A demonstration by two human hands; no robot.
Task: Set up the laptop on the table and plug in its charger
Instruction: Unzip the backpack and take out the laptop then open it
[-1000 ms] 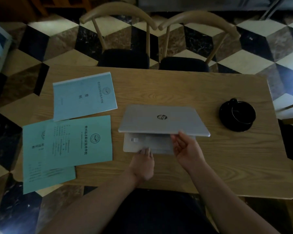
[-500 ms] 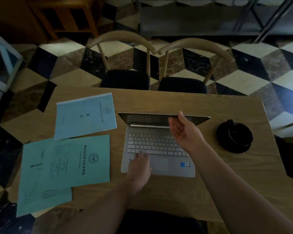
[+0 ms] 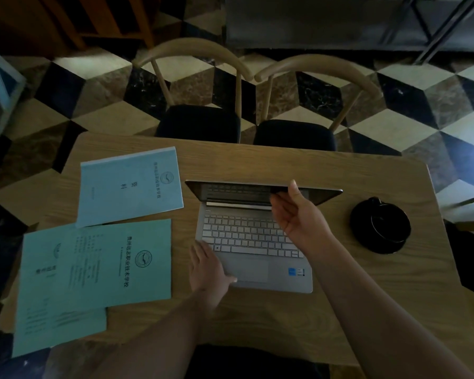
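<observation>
We have the laptop open at the middle of the surface, screen dark. Our right hand pinches the lid's top edge, thumb over it; our left hand lies flat, fingers straight, on the palm rest. No charger shows, so plugging in remains. We count one laptop, three blue booklets at left, one black cup at right, two chairs above.
</observation>
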